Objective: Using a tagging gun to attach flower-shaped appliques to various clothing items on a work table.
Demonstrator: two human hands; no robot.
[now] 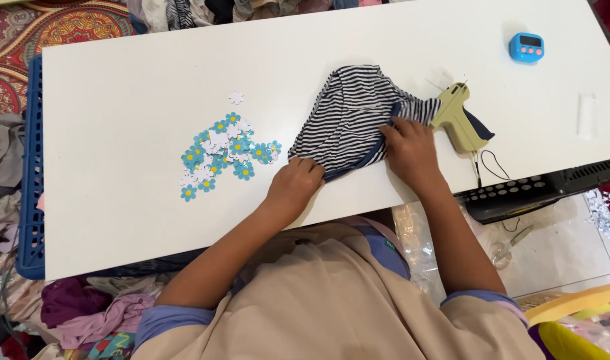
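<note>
A navy-and-white striped garment [350,120] lies bunched on the white table [131,200]. My left hand [293,185] is closed on its lower left edge near the table's front. My right hand [409,149] presses down on its right side, fingers pinching the fabric by the navy trim. Just right of that hand lies an olive-green tagging gun [457,120], resting partly on the garment's end. A heap of blue flower-shaped paper tags [219,155] sits on the table to the left of the garment.
A small blue digital timer [526,47] stands at the back right. A white strip [587,116] lies near the right edge. A blue crate [31,173] of clothes stands left of the table, a black crate [518,195] right below, with scissors [508,245] on the floor.
</note>
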